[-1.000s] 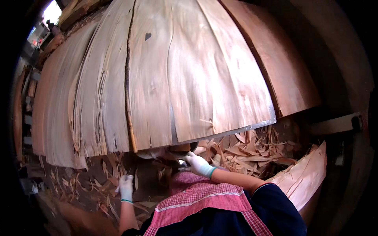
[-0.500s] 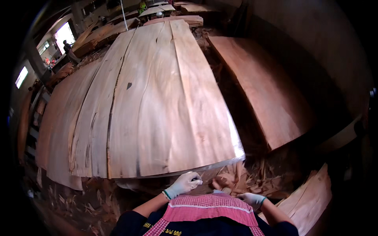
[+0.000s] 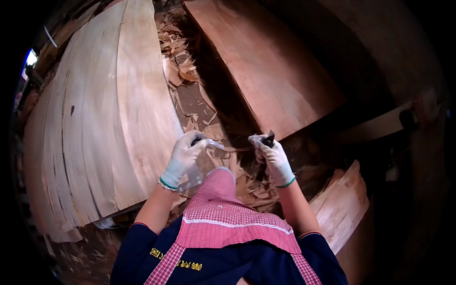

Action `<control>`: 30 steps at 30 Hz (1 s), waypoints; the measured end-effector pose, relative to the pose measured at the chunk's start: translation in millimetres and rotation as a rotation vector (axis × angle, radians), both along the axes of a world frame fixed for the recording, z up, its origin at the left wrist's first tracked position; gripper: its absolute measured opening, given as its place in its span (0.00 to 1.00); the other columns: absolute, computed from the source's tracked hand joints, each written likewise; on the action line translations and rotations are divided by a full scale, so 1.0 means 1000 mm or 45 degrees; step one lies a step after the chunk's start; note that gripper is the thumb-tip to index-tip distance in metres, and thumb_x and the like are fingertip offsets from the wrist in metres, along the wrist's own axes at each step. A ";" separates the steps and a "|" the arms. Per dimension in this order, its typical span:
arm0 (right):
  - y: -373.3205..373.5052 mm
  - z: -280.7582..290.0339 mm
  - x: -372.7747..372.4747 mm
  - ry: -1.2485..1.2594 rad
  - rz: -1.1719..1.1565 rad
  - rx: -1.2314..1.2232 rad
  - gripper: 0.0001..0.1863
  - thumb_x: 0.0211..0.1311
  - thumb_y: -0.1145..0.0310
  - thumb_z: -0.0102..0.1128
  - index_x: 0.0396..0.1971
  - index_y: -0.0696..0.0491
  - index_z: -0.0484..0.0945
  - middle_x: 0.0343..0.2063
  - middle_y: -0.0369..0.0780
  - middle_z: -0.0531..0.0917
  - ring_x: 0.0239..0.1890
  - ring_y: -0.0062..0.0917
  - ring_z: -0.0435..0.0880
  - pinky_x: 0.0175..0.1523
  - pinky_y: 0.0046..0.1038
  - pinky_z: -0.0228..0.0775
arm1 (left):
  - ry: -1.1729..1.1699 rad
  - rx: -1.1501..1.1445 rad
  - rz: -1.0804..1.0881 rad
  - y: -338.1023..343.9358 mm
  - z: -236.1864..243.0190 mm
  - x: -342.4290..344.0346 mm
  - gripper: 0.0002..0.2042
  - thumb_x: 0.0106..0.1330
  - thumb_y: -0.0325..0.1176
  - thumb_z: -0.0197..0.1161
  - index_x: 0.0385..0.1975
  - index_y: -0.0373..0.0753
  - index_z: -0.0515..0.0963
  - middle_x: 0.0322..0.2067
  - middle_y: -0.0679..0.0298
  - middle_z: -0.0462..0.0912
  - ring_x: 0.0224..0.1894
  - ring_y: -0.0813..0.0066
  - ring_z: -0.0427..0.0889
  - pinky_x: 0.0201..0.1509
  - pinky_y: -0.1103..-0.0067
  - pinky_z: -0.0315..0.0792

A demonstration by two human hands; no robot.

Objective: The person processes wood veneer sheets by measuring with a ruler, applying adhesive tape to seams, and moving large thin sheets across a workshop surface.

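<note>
I wear white gloves with green cuffs on both hands, held in front of my pink checked apron (image 3: 247, 228). My left hand (image 3: 181, 154) is closed around a small dark thing, from which a pale flat strip (image 3: 216, 144) sticks out to the right. Its exact kind is unclear. Beside it on the left lies a broad stack of pale wood veneer sheets (image 3: 142, 109). My right hand (image 3: 276, 159) grips a dark object with a pointed top (image 3: 269, 137), partly hidden by the fingers. That hand is close to the near corner of a reddish-brown veneer stack (image 3: 266, 80).
Veneer scraps (image 3: 178, 59) litter the floor in the gap between the two stacks and around my feet. Loose pale veneer pieces (image 3: 342, 204) lean at the lower right. A beam-like bar (image 3: 375, 126) juts out from the dark right side.
The view has turned right and downward. Both hands have come up and forward from beside the apron, toward the gap between the stacks. Dark things now show in both hands.
</note>
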State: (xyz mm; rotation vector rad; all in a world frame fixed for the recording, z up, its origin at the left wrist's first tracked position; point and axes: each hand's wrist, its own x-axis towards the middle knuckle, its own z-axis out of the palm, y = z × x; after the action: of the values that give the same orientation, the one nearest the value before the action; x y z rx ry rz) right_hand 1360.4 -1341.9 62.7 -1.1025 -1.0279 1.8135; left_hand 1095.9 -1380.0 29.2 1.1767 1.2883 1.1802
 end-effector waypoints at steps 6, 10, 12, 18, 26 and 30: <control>0.116 -0.006 -0.011 -0.179 0.133 0.006 0.10 0.64 0.67 0.58 0.42 0.55 0.79 0.21 0.26 0.70 0.21 0.10 0.63 0.26 0.15 0.54 | -0.144 -0.071 0.111 0.091 -0.044 0.014 0.05 0.66 0.28 0.58 0.35 0.33 0.75 0.28 0.69 0.75 0.31 0.87 0.73 0.30 0.88 0.65; 0.197 -0.010 -0.032 -0.279 0.263 0.113 0.15 0.59 0.71 0.62 0.46 0.55 0.75 0.30 0.28 0.75 0.30 0.10 0.70 0.35 0.13 0.63 | -0.034 0.011 0.107 0.159 -0.046 0.014 0.05 0.63 0.28 0.61 0.35 0.33 0.75 0.30 0.67 0.77 0.35 0.85 0.76 0.37 0.88 0.71; 0.237 -0.002 -0.041 -0.344 0.321 0.190 0.16 0.58 0.72 0.63 0.46 0.55 0.74 0.32 0.30 0.76 0.33 0.11 0.72 0.39 0.15 0.65 | -0.332 -0.018 0.139 0.194 -0.038 0.022 0.05 0.63 0.27 0.61 0.34 0.33 0.74 0.30 0.66 0.77 0.34 0.84 0.76 0.36 0.88 0.71; 0.339 -0.020 -0.081 -0.405 0.405 0.475 0.19 0.53 0.73 0.68 0.44 0.58 0.74 0.38 0.35 0.77 0.41 0.18 0.76 0.48 0.21 0.68 | -0.606 -0.069 0.091 0.280 -0.005 0.001 0.09 0.65 0.27 0.59 0.41 0.32 0.72 0.30 0.65 0.76 0.30 0.83 0.77 0.34 0.86 0.72; 0.474 -0.042 -0.158 -0.605 0.555 1.486 0.21 0.44 0.72 0.71 0.40 0.56 0.74 0.40 0.44 0.77 0.40 0.37 0.79 0.43 0.30 0.73 | -0.568 -0.100 0.311 0.385 -0.008 -0.042 0.11 0.68 0.31 0.57 0.45 0.32 0.74 0.32 0.66 0.80 0.31 0.83 0.78 0.35 0.87 0.73; 0.543 -0.053 -0.199 -0.596 0.560 1.757 0.19 0.41 0.72 0.71 0.36 0.53 0.75 0.40 0.41 0.79 0.35 0.36 0.82 0.36 0.32 0.75 | -0.562 -0.147 0.542 0.431 -0.006 -0.065 0.10 0.67 0.33 0.58 0.41 0.33 0.76 0.30 0.66 0.81 0.28 0.84 0.77 0.34 0.87 0.73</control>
State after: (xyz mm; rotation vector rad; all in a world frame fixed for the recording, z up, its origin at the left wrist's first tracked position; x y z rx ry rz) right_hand 1161.9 -798.5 9.8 -0.3802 -2.3743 0.6497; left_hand 1031.1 -948.7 23.7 0.5220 1.2692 1.5450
